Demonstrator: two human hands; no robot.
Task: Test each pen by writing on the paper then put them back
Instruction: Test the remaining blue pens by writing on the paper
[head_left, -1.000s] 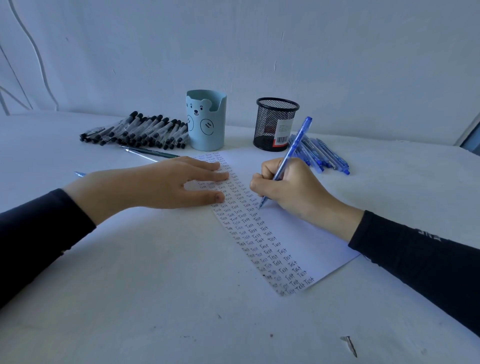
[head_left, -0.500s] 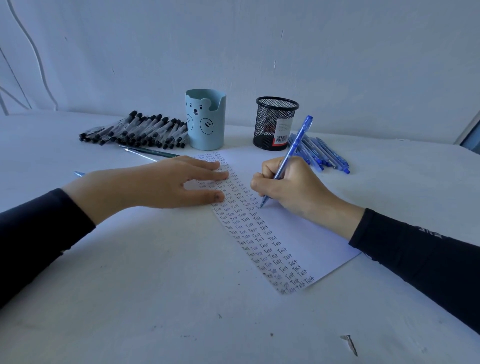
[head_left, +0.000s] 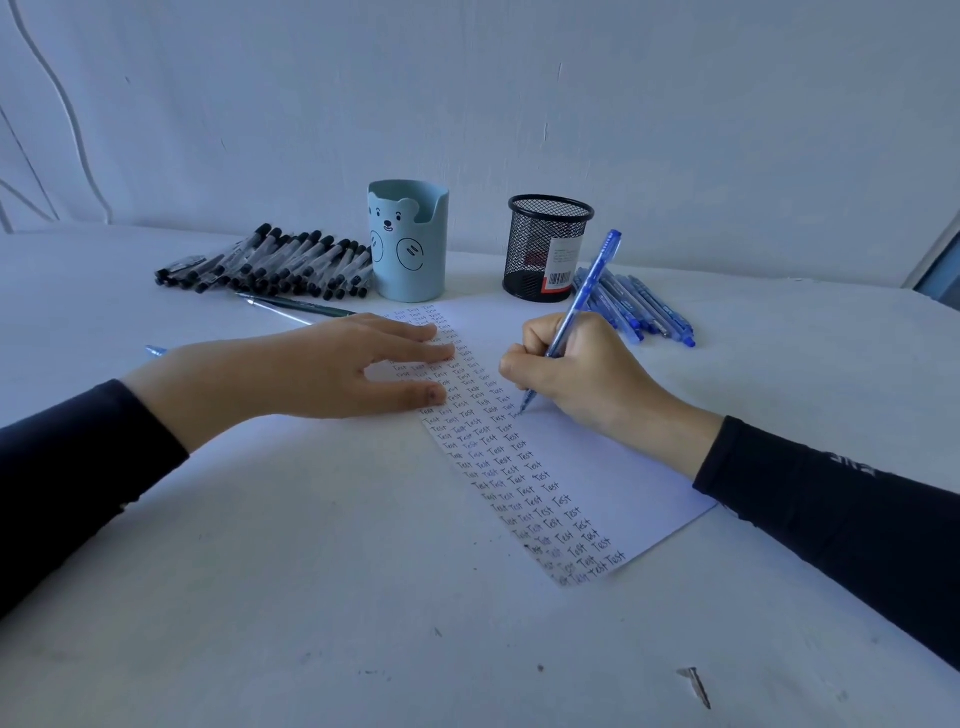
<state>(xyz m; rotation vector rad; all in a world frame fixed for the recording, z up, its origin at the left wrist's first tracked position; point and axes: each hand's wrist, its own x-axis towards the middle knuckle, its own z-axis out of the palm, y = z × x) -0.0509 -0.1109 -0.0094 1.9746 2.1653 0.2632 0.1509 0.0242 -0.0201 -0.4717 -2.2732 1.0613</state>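
Observation:
A white sheet of paper (head_left: 613, 467) lies on the table, its left strip filled with rows of the word "Test". My right hand (head_left: 587, 374) grips a blue pen (head_left: 587, 291) whose tip touches the paper beside the written rows. My left hand (head_left: 322, 369) lies flat on the paper's left edge, fingers spread, holding nothing. Behind stand a light blue bear cup (head_left: 409, 240) and a black mesh cup (head_left: 548, 248), both with no pens showing above their rims. A pile of black pens (head_left: 270, 262) lies left of the bear cup; blue pens (head_left: 639, 306) lie right of the mesh cup.
A dark green pen (head_left: 301, 307) lies alone behind my left hand, and a blue pen tip (head_left: 155, 351) shows at my left wrist. A small metal scrap (head_left: 696, 685) sits near the table's front right. A white wall rises behind the table.
The pen tip has shifted slightly on the paper as my right hand writes. My left hand has stayed put.

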